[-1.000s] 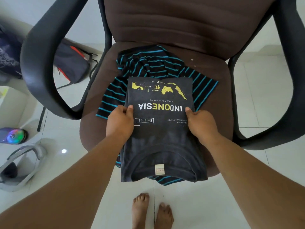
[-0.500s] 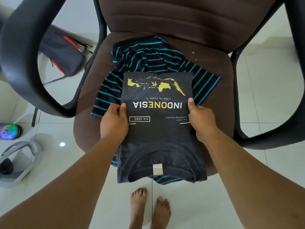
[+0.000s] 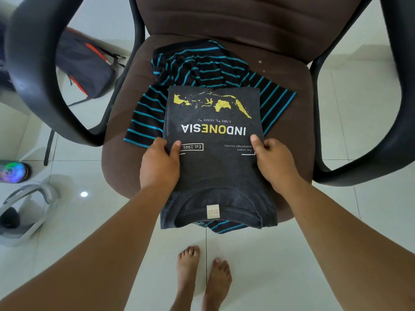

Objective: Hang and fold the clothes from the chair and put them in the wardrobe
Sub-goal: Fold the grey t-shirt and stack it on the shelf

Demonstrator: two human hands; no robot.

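A dark grey T-shirt (image 3: 215, 171) with a yellow map and "INDONESIA" print lies folded into a narrow rectangle on the brown chair seat (image 3: 292, 122), its collar hanging over the front edge. My left hand (image 3: 160, 164) grips its left side, thumb on top and fingers underneath. My right hand (image 3: 272, 161) grips the right side the same way. Under it lies a crumpled black shirt with teal stripes (image 3: 202, 68), spreading out to the left, back and right.
The chair's black armrests (image 3: 36, 70) curve round on both sides. On the white tiled floor to the left lie a dark backpack (image 3: 87, 63), a glowing round gadget (image 3: 14, 171) and a white headset (image 3: 24, 209). My bare feet (image 3: 202, 277) stand in front of the chair.
Both hands have slid a little toward me along the grey shirt's sides and closed on its edges, thumbs now on top. The shirt stays on the seat.
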